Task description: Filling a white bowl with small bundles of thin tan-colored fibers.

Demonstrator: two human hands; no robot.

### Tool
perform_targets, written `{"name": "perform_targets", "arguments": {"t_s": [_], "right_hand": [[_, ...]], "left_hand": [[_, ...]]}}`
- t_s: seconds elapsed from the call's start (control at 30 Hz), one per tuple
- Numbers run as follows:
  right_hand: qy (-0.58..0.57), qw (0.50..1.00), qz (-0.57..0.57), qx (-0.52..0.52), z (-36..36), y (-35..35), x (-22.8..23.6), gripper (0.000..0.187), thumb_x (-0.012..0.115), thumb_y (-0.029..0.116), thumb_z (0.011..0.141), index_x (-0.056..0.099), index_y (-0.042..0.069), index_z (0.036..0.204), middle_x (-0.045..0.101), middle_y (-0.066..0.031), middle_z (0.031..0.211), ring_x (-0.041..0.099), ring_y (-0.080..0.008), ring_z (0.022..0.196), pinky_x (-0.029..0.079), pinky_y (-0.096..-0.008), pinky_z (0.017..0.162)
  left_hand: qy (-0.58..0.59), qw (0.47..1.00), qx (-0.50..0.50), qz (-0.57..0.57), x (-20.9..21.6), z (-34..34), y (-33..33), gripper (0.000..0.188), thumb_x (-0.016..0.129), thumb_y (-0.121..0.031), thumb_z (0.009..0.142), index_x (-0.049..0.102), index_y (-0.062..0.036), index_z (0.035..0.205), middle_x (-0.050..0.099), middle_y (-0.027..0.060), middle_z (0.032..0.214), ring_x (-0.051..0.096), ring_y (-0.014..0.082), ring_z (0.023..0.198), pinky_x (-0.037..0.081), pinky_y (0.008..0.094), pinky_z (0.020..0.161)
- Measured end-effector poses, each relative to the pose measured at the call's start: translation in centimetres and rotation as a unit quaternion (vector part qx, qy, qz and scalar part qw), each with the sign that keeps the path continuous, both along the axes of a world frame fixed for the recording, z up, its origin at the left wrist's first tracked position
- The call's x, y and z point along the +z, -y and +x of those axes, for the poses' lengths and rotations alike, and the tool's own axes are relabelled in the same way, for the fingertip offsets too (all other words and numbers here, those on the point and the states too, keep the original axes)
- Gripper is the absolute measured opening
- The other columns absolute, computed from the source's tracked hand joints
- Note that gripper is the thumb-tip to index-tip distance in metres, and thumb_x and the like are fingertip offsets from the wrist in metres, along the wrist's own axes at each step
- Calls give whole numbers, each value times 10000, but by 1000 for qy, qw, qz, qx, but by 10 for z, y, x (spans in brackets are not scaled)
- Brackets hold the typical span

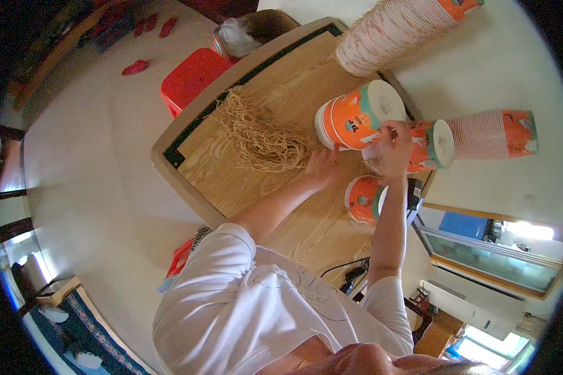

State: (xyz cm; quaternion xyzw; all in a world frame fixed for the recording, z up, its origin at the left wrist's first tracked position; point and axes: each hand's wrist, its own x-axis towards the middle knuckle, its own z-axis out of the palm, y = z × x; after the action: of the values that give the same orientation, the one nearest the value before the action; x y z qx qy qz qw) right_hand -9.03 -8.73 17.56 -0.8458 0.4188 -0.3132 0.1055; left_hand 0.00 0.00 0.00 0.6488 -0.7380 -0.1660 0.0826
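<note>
Cups in orange paper are what your hands are busy with, and they sit on the right half of the wooden table (244, 181), well away from its left rim.

Nearest you, one orange cup (364, 199) stands just beside your right forearm. Its mouth is not in view, so you cannot tell from here whether anything is in it.

A little farther, your right hand (393, 147) is pinched closed on the near end of a short stack of cups (422, 145) lying on its side, white base pointing right. Held that way, the open end faces you and the fingertips can work at the rim. What is inside is hidden by the hand.

Your left hand (322, 165) rests low on the table at the edge of the heap of tan strings (263, 134), fingers curled down into the strands. Whether it has actually closed on any of them cannot be told.

Beyond your hands, a larger orange cup (356, 115) lies tipped over, its white bottom turned to the right, so its inside is out of sight too.

Farther right, off the table's edge, a long nested stack of cups (494, 133) lies sideways, and at the far end a taller stack of cups (397, 28) leans away. Nesting keeps them compact and within your reach.

Far left on the floor stands a red stool (194, 78).
</note>
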Motion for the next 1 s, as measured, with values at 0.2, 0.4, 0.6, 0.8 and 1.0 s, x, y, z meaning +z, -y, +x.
{"name": "perform_targets", "arguments": {"t_s": [0.2,0.4,0.6,0.8,1.0], "right_hand": [[48,999,-6,-6,0,-43,109,101,588,-21,725,561,16,815,539,-39,770,499,-105,681,410,-224,633],[190,976,106,-7,-52,-115,128,82,551,-27,739,526,18,804,524,-14,812,476,-94,755,376,-221,699],[354,681,640,35,-101,-139,-85,297,556,220,824,514,45,1060,571,-37,920,542,-143,855,459,-286,735],[329,673,662,-12,-46,-145,-164,312,548,214,823,524,25,1071,572,-54,990,542,-149,863,457,-305,748],[28,970,239,8,22,-40,-199,203,570,185,801,576,3,891,590,-71,794,571,-145,720,461,-280,622]], "left_hand": [[-157,982,55,-84,-2,14,-22,303,447,-164,802,541,-47,1065,336,172,1307,414,298,1093,346,458,879],[-379,909,79,-153,34,73,-73,665,641,-286,728,332,-46,1265,359,152,1284,373,286,1169,368,388,925],[-636,765,92,52,124,131,-176,652,655,-192,714,336,-33,1260,479,140,1172,477,233,1062,415,358,864],[-385,877,181,222,64,134,-215,353,542,-116,722,505,3,1052,576,190,962,566,281,908,442,395,785],[-319,921,154,163,78,124,-200,345,526,-124,705,526,13,1021,587,211,913,566,350,863,442,420,770]]}}
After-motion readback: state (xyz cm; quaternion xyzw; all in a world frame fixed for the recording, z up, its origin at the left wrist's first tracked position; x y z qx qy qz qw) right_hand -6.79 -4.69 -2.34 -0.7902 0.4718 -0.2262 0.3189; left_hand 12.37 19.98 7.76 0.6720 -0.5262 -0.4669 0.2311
